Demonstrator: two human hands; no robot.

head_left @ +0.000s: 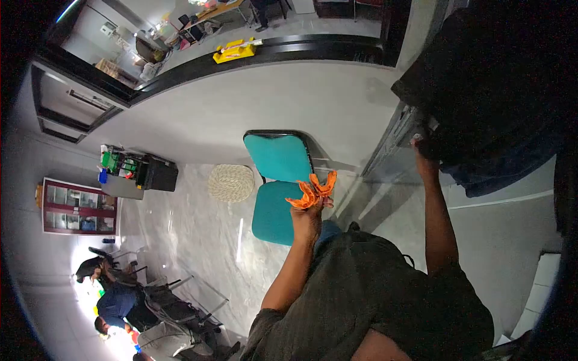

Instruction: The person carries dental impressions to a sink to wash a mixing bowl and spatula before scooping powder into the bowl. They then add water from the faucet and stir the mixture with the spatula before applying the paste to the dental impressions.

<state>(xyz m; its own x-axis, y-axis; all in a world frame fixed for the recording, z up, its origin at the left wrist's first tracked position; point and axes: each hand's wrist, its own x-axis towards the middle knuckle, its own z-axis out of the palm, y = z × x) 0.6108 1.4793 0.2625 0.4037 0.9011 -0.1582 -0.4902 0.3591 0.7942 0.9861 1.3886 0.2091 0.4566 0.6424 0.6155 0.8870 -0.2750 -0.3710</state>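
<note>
In my left hand (308, 221) are bright orange curved pieces (310, 192) with ragged-looking edges. They look thin, but their kind is hard to make out. This hand is closed around their lower end, above a teal chair (278, 210). My right hand (419, 147) reaches out to the right, at the edge of dark hanging clothes (481, 96). Its fingers look closed at the cloth's edge, though the cloth hides part of the hand. A grey metal frame (391, 141) stands just beside it.
A round woven pouf (231, 183) sits on the floor left of the chair. Beyond is a window ledge with a yellow holder (236, 52). Black bins (159, 172) and a glass-door cabinet (79, 206) stand at left. People (117, 301) sit at lower left near dark chairs.
</note>
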